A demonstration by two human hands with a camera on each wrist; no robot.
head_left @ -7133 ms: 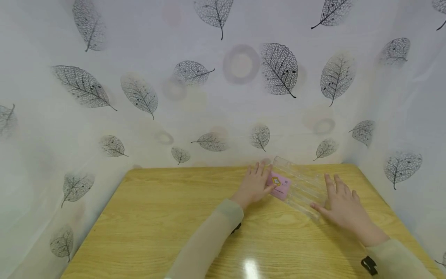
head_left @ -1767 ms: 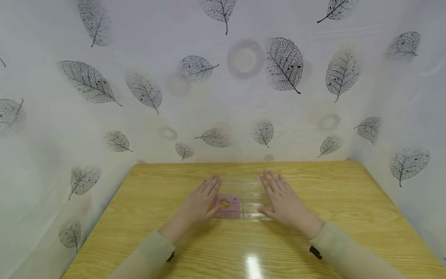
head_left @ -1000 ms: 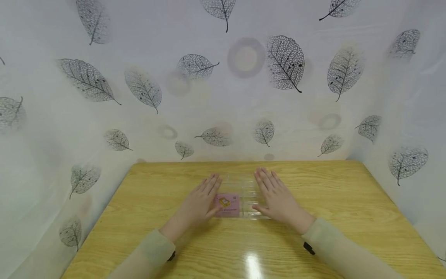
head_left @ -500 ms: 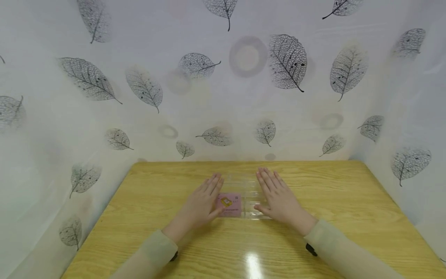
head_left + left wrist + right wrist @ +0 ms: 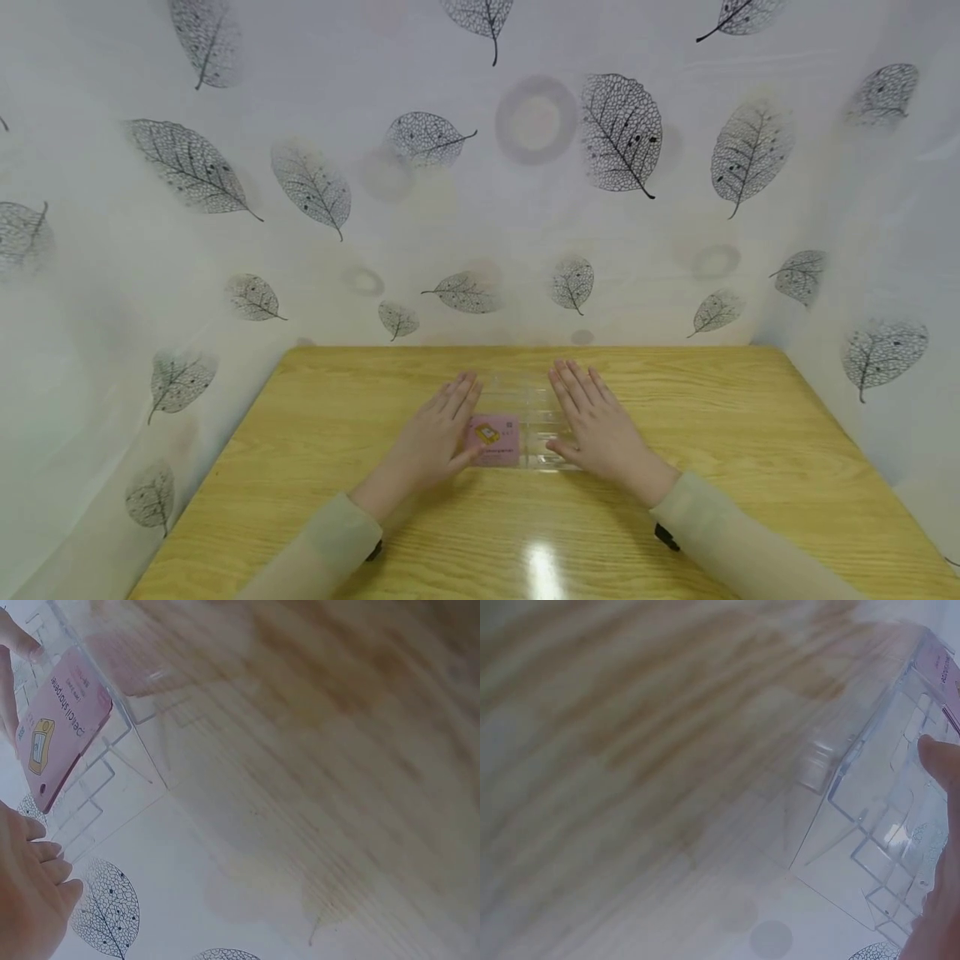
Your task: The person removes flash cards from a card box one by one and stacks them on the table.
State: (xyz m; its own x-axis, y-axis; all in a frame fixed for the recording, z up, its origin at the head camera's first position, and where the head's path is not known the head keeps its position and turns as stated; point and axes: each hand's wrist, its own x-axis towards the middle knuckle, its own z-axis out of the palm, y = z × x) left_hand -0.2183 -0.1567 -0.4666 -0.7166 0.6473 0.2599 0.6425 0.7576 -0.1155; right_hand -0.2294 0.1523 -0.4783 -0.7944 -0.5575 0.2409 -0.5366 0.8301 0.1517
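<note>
A clear plastic tray with stepped compartments [image 5: 536, 407] sits near the back middle of the table. In its front left compartment lies a pink card [image 5: 498, 446] printed "Pencil sharpener", also readable in the left wrist view. My left hand [image 5: 429, 435] rests along the tray's left side, fingers straight, thumb over the card's left edge. Along the right side lies my right hand [image 5: 603, 429], its fingers straight too and its thumb over the tray's front right part. From the right wrist, the clear tray wall [image 5: 877, 862] and my thumb [image 5: 937, 759] show. The tray's outer sides are partly hidden under my hands.
The yellow wood-grain table [image 5: 720, 400] carries a bright light reflection [image 5: 543, 571] near the front. A pale curtain with leaf prints [image 5: 622, 133] hangs behind it and along both sides.
Seven seconds ago the tray was farther right and turned at an angle; now it lies centred and square, with both hands beside it. Over the last second, hands and tray have barely moved.
</note>
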